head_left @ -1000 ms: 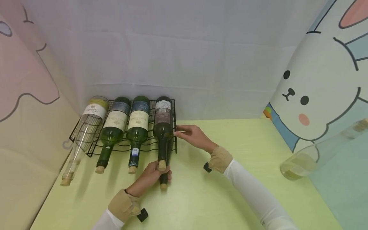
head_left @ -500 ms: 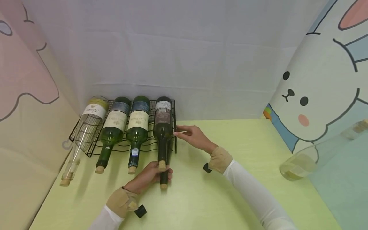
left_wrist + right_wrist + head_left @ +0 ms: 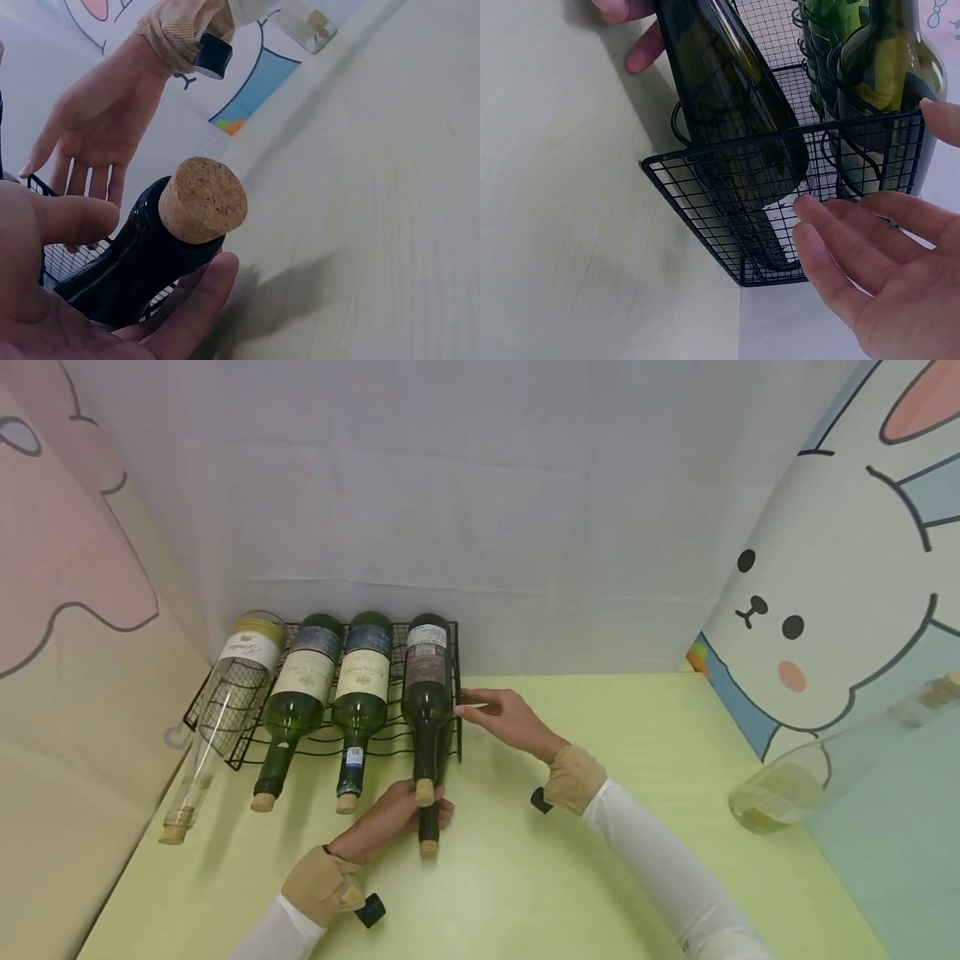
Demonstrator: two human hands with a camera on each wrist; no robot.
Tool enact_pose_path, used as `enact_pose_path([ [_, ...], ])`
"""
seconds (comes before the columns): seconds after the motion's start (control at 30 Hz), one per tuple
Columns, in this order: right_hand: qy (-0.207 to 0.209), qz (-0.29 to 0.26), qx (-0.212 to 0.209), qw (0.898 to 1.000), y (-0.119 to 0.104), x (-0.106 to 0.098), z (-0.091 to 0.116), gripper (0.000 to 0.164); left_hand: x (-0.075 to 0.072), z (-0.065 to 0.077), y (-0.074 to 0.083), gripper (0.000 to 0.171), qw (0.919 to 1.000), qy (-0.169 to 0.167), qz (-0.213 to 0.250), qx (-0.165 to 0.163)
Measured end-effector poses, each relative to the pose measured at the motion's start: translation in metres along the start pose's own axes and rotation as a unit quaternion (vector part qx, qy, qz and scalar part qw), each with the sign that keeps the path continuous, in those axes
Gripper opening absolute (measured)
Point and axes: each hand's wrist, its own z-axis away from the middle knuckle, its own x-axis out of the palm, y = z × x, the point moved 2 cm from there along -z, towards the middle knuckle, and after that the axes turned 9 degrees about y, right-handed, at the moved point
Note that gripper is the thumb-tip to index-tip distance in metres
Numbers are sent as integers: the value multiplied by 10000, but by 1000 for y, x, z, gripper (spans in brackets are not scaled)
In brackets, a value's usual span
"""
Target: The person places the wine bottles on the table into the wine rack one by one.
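Note:
In the head view my left hand [image 3: 390,817] grips the neck of a dark wine bottle [image 3: 429,832], which lies low in the black wire rack [image 3: 460,735]. Seen from the left wrist, the fingers curl under that neck, close behind its cork [image 3: 204,199]; the thumb lies on the other side. Another dark wine bottle [image 3: 427,697] rests above it and hides part of the hand. My right hand [image 3: 508,720] touches the rack's right side, with the thumb at the edge and the fingers along the mesh [image 3: 712,202], fairly straight and loosely spread.
Two green wine bottles [image 3: 302,681] [image 3: 362,681] and a clear corked bottle [image 3: 247,660] lie along the rack's top, necks forward. A clear bottle [image 3: 783,793] stands at the table's right. White cloth [image 3: 525,527] hangs behind the rack.
My left wrist has shifted slightly, and the fingers show a little farther round the lower bottle's neck. The right hand, rack and other bottles look unmoved.

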Motion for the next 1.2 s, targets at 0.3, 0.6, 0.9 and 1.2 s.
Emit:
enact_pose_path([
  [0.3,40,69,75,9999,2,1,2,68,-1,14,4,68,9823,1038,-1552,116],
  [0.6,38,-274,-419,9987,1,-9,27,60,-3,36,8,86,9474,1872,-2565,408],
  [0.9,1325,230,-1379,9813,18,-60,107,40,-9,79,9,35,8788,2464,-3706,1719],
  [1.2,4273,1290,-1661,8793,39,-140,213,21,1,123,5,13,8532,1072,-3714,3503],
])
